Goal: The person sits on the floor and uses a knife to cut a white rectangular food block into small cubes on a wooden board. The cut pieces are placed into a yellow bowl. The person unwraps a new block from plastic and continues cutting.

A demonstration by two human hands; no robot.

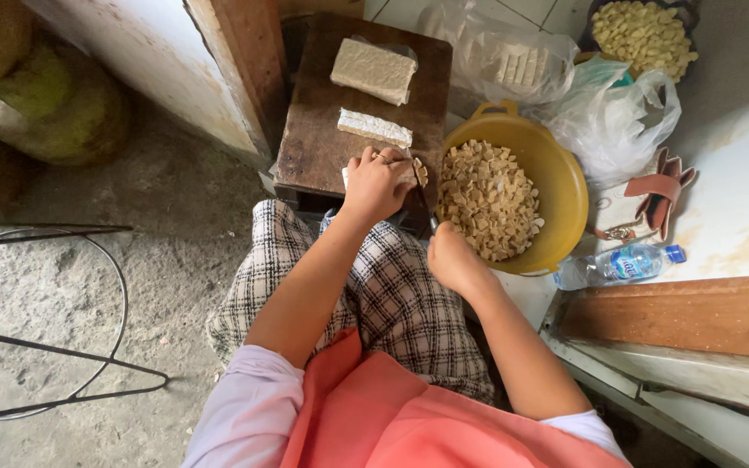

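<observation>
Left hand (pixel 376 184) is pressing down, fingers curled, on the tempeh piece (pixel 409 173) at the near edge of the board (pixel 314 139), pinning it so it isn't sliding under the cut. Right hand (pixel 452 258) is closed around the knife (pixel 422 195) handle, blade running up along the left fingertips. Yellow basin (pixel 565 186) of cubes is sitting just right of both hands, catching cut bits; two uncut slabs (pixel 374 71) are waiting beyond the left hand.

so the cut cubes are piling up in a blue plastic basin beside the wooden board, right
Not blue: the head view shows the round plastic basin is yellow. The pale cut cubes do sit in it, beside the dark wooden cutting board.
</observation>
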